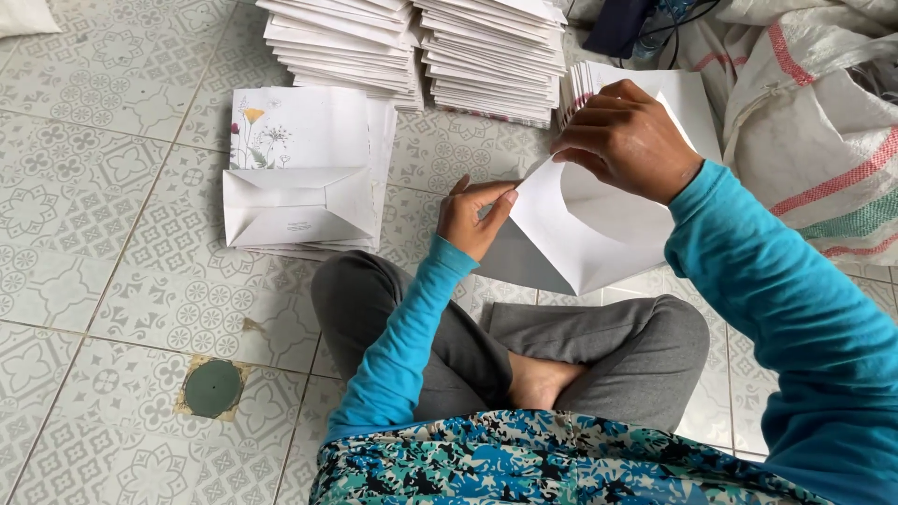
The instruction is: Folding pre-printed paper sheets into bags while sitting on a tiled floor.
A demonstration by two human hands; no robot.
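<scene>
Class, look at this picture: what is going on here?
A person sits cross-legged on a tiled floor, folding a white paper sheet with both hands. The right hand pinches its upper edge; the left hand steadies the side. Finished white envelopes lie to the left, and tall stacks of paper stand ahead.

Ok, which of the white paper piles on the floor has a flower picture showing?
The low pile of folded envelopes left of the hands: its back sheet shows printed flowers. The two tall stacks behind it show only plain white edges.
</scene>
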